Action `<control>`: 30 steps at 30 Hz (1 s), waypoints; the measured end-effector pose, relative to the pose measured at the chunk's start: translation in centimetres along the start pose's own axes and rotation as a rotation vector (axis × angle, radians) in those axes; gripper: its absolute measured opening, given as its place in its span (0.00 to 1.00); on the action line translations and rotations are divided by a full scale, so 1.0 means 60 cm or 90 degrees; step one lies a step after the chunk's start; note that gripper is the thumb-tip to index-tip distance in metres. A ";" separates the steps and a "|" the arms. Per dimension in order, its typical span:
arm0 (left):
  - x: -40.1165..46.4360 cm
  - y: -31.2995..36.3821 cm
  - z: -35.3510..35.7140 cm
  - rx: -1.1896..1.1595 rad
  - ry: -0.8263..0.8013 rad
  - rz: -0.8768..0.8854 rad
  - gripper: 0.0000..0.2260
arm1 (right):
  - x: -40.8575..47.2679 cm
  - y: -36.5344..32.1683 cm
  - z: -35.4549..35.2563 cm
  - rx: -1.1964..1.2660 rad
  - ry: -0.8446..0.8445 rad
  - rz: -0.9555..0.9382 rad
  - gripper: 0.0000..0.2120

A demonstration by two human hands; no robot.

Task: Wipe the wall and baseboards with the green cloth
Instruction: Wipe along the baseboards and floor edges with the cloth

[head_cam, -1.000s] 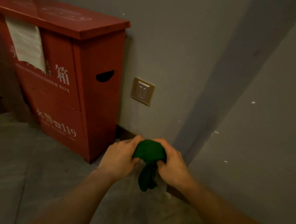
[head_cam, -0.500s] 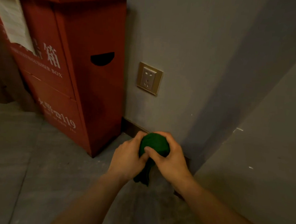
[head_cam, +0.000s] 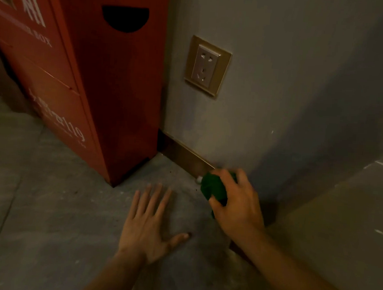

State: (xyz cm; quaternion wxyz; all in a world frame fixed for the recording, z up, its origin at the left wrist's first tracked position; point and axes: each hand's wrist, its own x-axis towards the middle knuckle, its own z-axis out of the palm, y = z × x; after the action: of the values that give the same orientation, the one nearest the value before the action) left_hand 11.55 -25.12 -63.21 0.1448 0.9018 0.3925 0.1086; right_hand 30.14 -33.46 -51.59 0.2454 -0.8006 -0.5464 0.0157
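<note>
You've got the grey wall [head_cam: 281,72] in front of you, with the red fire extinguisher box [head_cam: 95,81] jammed against it on the left and a brass-framed socket [head_cam: 207,65] a bit above the floor [head_cam: 46,202]. Along the bottom runs the baseboard [head_cam: 183,154], brassy looking. Your left hand [head_cam: 148,228] is spread flat, fingers apart, holding nothing, seemingly just propping you on the floor. Your right hand [head_cam: 236,202] is clamped around the green cloth [head_cam: 212,187], which is balled up and pokes out the front of your fist, right at the baseboard end near the corner, touching or just about. It's soft and light, so I'd say it'll squash to whatever you press it on; keep it bunched in the palm. There's a small white bit [head_cam: 198,179] on the floor just beside the cloth.
</note>
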 end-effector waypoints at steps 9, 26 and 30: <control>-0.012 -0.047 0.072 0.007 -0.046 0.005 0.48 | -0.005 0.025 0.083 -0.278 -0.166 -0.310 0.30; -0.008 -0.047 0.075 0.011 -0.057 0.000 0.51 | 0.138 0.050 0.204 -0.761 -0.257 -0.508 0.29; -0.008 -0.048 0.076 0.012 -0.063 0.001 0.51 | 0.146 0.047 0.209 -0.812 -0.269 -0.537 0.27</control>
State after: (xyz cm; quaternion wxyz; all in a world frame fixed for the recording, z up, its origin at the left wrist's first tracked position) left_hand 10.72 -24.41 -68.50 0.1552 0.9078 0.3849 0.0601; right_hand 32.45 -21.80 -61.66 -0.3842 -0.4922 -0.7423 -0.2432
